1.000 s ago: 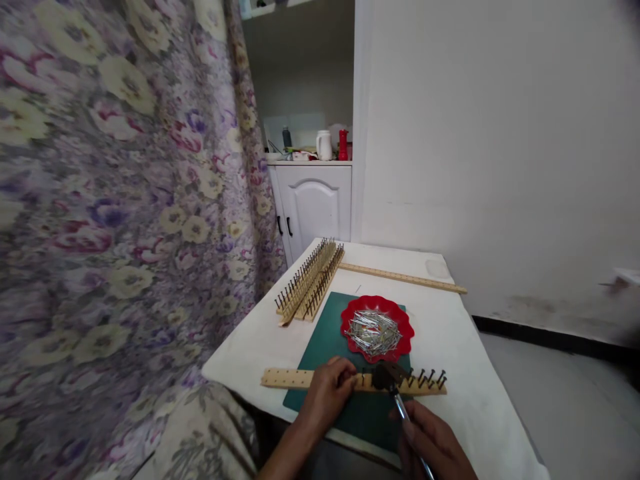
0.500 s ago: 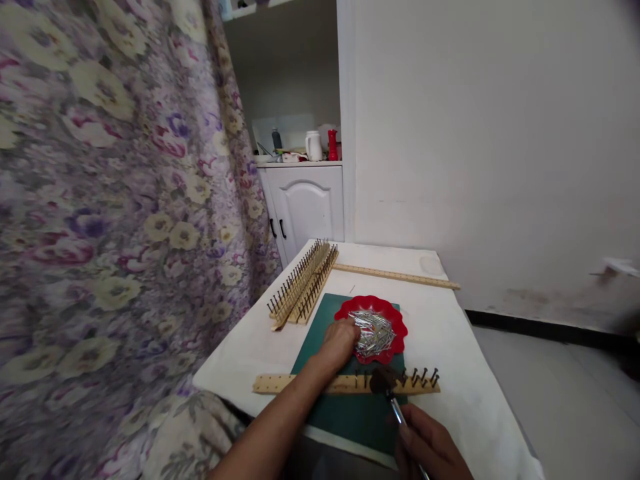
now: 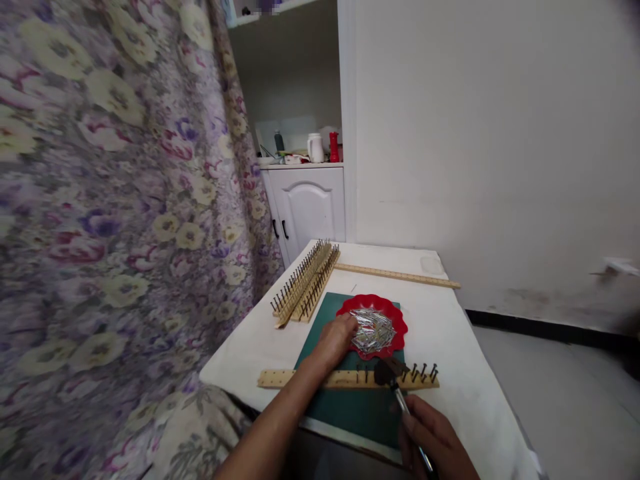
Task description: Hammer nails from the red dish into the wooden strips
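Note:
My left hand reaches over the green cutting mat to the left rim of a red scalloped dish heaped with silver nails; its fingertips are pinched among the nails. My right hand grips the metal handle of a small hammer, whose dark head rests on a wooden strip. The strip lies across the mat with dark nails standing in its right end and bare holes along its left.
Two nailed wooden strips lie at the table's back left and a wooden ruler at the back. A floral curtain hangs at the left. A white cabinet stands behind, a white wall to the right.
My left hand left the wooden strip and moved up to the dish of nails. The hammer stayed at the strip.

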A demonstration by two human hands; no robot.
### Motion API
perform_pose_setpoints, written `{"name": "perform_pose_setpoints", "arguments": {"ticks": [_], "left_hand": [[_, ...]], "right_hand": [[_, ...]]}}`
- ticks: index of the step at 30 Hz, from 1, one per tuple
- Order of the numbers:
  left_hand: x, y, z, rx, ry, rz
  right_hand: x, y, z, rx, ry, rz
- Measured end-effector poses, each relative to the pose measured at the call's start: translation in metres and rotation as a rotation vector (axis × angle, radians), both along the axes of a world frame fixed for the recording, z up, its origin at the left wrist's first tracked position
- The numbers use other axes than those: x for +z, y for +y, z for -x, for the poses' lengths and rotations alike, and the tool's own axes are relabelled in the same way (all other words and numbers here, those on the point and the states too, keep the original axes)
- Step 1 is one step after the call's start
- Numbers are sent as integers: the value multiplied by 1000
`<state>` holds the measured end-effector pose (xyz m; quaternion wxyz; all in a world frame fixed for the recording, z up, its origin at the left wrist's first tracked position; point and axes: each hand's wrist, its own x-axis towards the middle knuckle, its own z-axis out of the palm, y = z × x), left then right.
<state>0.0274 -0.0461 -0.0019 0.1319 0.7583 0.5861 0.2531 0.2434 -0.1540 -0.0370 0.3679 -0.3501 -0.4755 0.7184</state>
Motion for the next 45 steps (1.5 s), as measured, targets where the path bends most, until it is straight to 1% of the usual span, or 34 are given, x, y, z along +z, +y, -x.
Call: {"name": "perform_pose_setpoints", "arguments": {"ticks": [2,4,6,8,13,17,20,24,28,31,33,35,38,40,42,45], "left_hand": [[3,-11,3,16,-61,-39],[4,-24,6,37,-169,-85],[3,-36,9,60,-287,-99],[-1,-45,10,84,-405,-63],[-16,-56,10,134,-740,126],[-20,-62,9,126,-860,198],[-22,-65,10,129,-852,203],[-29,-66,11,187,-727,128],[-36,-66,9,180,-692,123],[-35,-68,8,169,-697,129],[-31,-71,9,163,-719,124],[-25,-76,9,130,-764,135],[-14,-88,8,68,-794,144],[-6,-97,5,59,-723,78],[2,-105,3,46,-612,-8],[12,-114,-1,13,-490,-71]], "right_hand": [[-1,0,-1,-6,15,-3],[-1,0,-1,-12,11,13],[0,-1,-1,-12,7,21],[2,-2,0,-11,9,17],[9,-6,1,-2,41,9],[14,-9,2,-17,41,26],[17,-11,1,-37,49,23],[23,-10,2,-21,101,39],[35,-1,4,-31,142,44],[45,7,8,-34,128,20],[50,12,14,-12,106,-9],[54,17,22,-10,57,-59],[58,23,39,-98,-63,-168],[60,27,50,-160,-102,-238],[61,31,59,-202,-118,-304],[60,34,67,-211,-131,-356]]}}
